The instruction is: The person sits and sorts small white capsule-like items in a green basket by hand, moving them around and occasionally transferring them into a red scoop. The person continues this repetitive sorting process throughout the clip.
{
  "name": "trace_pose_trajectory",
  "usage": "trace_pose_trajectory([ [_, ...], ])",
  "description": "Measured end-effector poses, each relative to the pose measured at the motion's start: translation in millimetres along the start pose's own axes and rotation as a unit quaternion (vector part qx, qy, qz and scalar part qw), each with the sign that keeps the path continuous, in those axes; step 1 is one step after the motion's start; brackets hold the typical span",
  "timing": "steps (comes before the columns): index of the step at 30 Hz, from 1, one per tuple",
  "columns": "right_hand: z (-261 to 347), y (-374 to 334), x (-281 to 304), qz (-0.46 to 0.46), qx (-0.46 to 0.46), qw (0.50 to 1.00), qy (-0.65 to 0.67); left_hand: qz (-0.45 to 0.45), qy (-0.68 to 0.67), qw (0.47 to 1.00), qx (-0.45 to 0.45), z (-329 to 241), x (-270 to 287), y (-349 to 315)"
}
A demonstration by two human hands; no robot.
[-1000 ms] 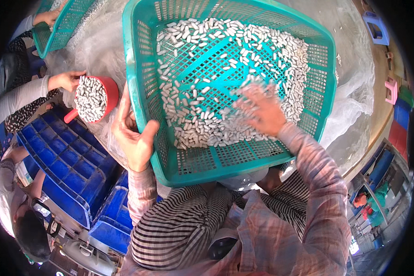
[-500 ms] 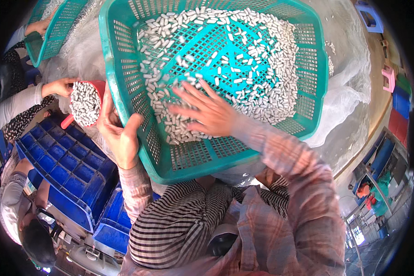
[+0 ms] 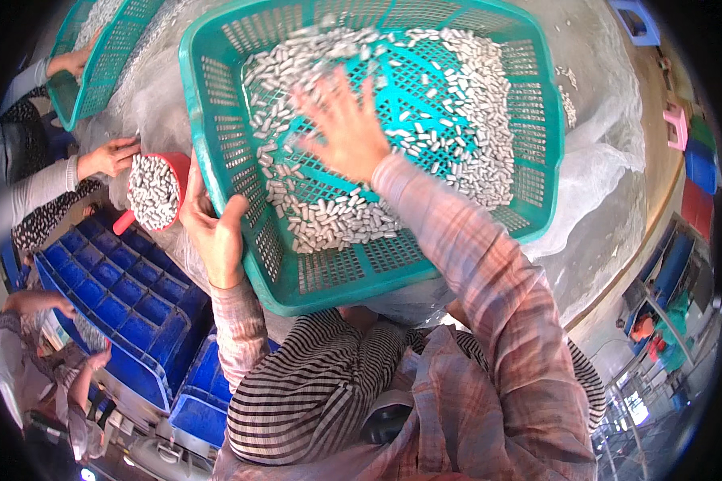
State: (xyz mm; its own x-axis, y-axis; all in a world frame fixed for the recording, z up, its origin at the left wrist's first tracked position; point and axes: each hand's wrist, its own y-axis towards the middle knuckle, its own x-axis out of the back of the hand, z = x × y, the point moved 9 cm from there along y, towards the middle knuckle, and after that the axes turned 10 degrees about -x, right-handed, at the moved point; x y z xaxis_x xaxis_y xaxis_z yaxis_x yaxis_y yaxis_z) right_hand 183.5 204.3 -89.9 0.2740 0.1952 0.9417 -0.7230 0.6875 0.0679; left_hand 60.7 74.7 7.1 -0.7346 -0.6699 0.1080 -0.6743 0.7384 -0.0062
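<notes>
A green plastic basket (image 3: pixel 415 260) with slotted walls fills the upper middle, tilted a little. Small whitish capsule-shaped pieces (image 3: pixel 345 223) cover much of its mesh bottom, thickest along the right and near sides. My left hand (image 3: pixel 218 232) is closed on the basket's left wall, thumb over the rim, other fingers partly hidden behind it. Inside the basket my right hand (image 3: pixel 346 132) spreads its fingers flat among the pieces, the fingertips blurred. Close beside my left hand is a red scoop (image 3: pixel 183 172) heaped with the same pieces; whether my fingers touch it is hidden.
A co-worker's hand (image 3: pixel 114 157) is at the scoop's far-left side. Another green basket (image 3: pixel 96 84) stands at the upper left. Blue compartment trays (image 3: pixel 128 297) lie at lower left, beside another person's arm (image 3: pixel 40 303). Clear sheeting (image 3: pixel 598 180) spreads at right, near a pink stool (image 3: pixel 676 127).
My right hand has swept away from me and slightly left, shifting pieces toward the far left and baring mesh. The co-worker's fingers have come off the scoop's rim. Another person's hands appear over the blue tray.
</notes>
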Motion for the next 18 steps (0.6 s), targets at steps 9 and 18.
trace_pose_trajectory([
  [9, -132, -107, 174, 0.087, 0.042, 0.995, -0.025, -0.005, 0.245, 0.965, -0.092, 70, 32, 8],
  [18, -262, -158, 194, -0.001, -0.309, 0.936, 0.165, -0.013, 0.371, 0.899, -0.231, 37, -4, 15],
])
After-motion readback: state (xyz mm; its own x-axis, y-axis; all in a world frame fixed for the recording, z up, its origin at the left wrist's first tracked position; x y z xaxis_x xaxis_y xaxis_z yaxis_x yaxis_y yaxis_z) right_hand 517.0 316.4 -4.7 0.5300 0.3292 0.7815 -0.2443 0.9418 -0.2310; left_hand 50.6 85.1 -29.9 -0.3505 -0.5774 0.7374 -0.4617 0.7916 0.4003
